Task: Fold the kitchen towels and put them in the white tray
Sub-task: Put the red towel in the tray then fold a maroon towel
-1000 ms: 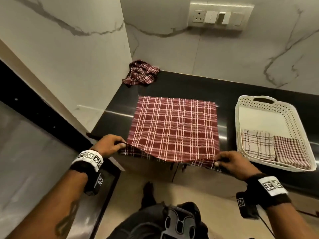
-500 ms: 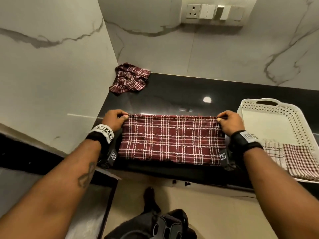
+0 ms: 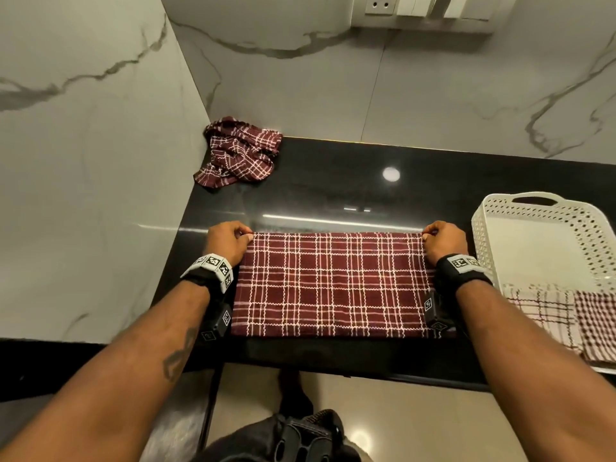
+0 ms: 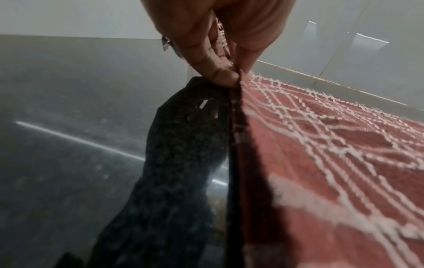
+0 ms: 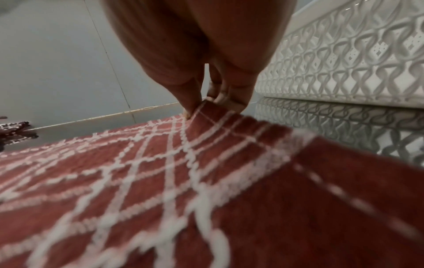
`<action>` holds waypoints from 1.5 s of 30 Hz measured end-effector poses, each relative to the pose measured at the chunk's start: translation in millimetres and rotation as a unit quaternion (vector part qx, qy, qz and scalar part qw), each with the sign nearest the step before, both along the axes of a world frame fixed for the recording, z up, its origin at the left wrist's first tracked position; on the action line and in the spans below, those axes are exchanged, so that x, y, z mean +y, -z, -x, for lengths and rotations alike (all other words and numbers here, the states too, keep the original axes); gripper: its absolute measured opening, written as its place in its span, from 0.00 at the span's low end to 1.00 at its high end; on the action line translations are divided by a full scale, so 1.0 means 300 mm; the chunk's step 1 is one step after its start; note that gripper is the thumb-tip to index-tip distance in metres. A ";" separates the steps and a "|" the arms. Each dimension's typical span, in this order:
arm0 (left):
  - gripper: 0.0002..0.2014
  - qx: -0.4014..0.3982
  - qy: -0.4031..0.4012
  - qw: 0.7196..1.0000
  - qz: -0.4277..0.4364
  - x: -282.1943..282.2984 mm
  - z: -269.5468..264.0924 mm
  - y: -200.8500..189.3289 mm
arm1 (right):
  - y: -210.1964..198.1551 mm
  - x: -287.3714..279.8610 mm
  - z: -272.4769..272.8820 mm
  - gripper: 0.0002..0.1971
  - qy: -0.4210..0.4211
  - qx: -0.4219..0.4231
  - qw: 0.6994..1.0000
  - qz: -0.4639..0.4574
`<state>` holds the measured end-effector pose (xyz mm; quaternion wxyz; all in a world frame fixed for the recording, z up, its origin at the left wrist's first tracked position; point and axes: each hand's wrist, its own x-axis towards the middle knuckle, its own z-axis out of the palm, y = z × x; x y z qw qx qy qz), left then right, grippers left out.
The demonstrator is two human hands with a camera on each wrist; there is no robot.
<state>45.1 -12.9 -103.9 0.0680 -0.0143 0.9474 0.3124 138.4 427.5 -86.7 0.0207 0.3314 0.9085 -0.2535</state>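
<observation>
- While the maroon plaid towel (image 3: 330,285) lies folded in half at the front edge of the black worktop (image 3: 333,188), its far left corner is pinched by the left hand (image 3: 226,241), thumb against fingertips (image 4: 226,76).
- If either pinch were released early, the woven layers could slide out of line on the glossy stone.
- A crumpled maroon towel (image 3: 238,153) is left unfolded in the worktop's far left corner.
- The far right corner is pinched likewise by the right hand (image 3: 445,240).
- A snag on the white tray (image 3: 483,241), of perforated plastic and just beside that hand, is possible; two folded checked towels (image 3: 566,315) are held in it.
</observation>
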 end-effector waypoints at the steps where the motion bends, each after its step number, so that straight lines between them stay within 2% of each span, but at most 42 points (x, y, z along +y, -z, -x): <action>1: 0.01 -0.005 -0.007 1.000 0.001 0.004 0.002 -0.005 | 0.000 0.000 0.004 0.05 0.000 -0.008 1.000 -0.004; 2: 0.03 -0.009 -0.013 1.000 0.010 0.010 0.001 -0.011 | -0.004 -0.002 0.007 0.04 -0.004 -0.017 1.000 -0.013; 4: 0.11 0.004 -0.004 0.997 0.083 0.031 -0.013 -0.031 | -0.020 -0.016 0.014 0.11 -0.040 -0.056 0.995 -0.079; 5: 0.15 0.029 0.017 0.990 0.134 0.053 -0.026 -0.047 | -0.041 -0.035 0.013 0.14 -0.063 -0.068 0.988 -0.124; 7: 0.15 0.108 0.089 0.969 0.204 0.122 -0.070 -0.079 | -0.080 -0.123 0.009 0.15 -0.111 -0.038 0.978 -0.174; 8: 0.15 0.134 0.146 0.957 0.214 0.167 -0.099 -0.090 | -0.100 -0.191 0.000 0.14 -0.137 -0.015 0.979 -0.148; 10: 0.21 0.121 0.282 0.931 0.195 0.261 -0.160 -0.079 | -0.106 -0.350 -0.038 0.18 -0.211 -0.011 0.977 -0.033; 11: 0.26 0.095 0.341 0.915 0.195 0.306 -0.185 -0.068 | -0.091 -0.424 -0.054 0.25 -0.269 -0.044 0.962 0.002; 13: 0.31 0.046 0.404 0.883 0.234 0.355 -0.210 -0.035 | -0.030 -0.519 -0.066 0.36 -0.376 -0.140 0.916 0.000; 14: 0.32 0.032 0.408 0.876 0.257 0.358 -0.218 -0.019 | 0.001 -0.528 -0.069 0.38 -0.401 -0.169 0.900 -0.017; 16: 0.35 0.025 0.389 0.875 0.288 0.314 -0.230 0.007 | 0.037 -0.472 -0.082 0.41 -0.408 -0.191 0.892 -0.048; 20: 0.38 0.013 0.320 0.900 0.296 0.135 -0.243 0.028 | 0.061 -0.207 -0.145 0.46 -0.294 -0.214 0.928 -0.079; 23: 0.39 -0.017 0.267 0.913 0.307 0.055 -0.246 0.017 | 0.036 -0.092 -0.176 0.47 -0.231 -0.246 0.936 -0.102; 25: 0.40 -0.028 0.254 0.914 0.314 0.087 -0.271 0.000 | 0.009 -0.139 -0.194 0.45 -0.236 -0.229 0.936 -0.126; 27: 0.39 -0.003 0.279 0.916 0.289 0.179 -0.308 -0.017 | -0.015 -0.270 -0.206 0.41 -0.294 -0.183 0.931 -0.115; 29: 0.36 0.020 0.338 0.903 0.265 0.291 -0.353 -0.018 | -0.013 -0.430 -0.226 0.38 -0.377 -0.163 0.909 -0.070; 31: 0.34 0.011 0.384 0.883 0.271 0.358 -0.398 0.000 | 0.014 -0.520 -0.256 0.36 -0.420 -0.168 0.891 -0.044; 32: 0.34 0.004 0.386 0.880 0.277 0.354 -0.412 0.013 | 0.030 -0.515 -0.269 0.36 -0.419 -0.167 0.891 -0.043; 34: 0.35 0.005 0.353 0.892 0.281 0.277 -0.430 0.033 | 0.054 -0.418 -0.298 0.38 -0.389 -0.168 0.904 -0.053; 37: 0.37 -0.007 0.277 0.918 0.284 0.098 -0.447 0.049 | 0.049 -0.197 -0.362 0.41 -0.274 -0.205 0.938 -0.054; 39: 0.38 -0.019 0.236 0.925 0.297 0.019 -0.461 0.042 | 0.028 -0.119 -0.393 0.42 -0.228 -0.233 0.944 -0.058; 41: 0.38 -0.017 0.223 0.926 0.304 0.027 -0.486 0.023 | 0.013 -0.151 -0.409 0.42 -0.239 -0.221 0.943 -0.071; 45: 0.35 0.044 0.281 0.929 0.237 0.237 -0.560 -0.018 | 0.015 -0.442 -0.430 0.37 -0.353 -0.139 0.924 -0.056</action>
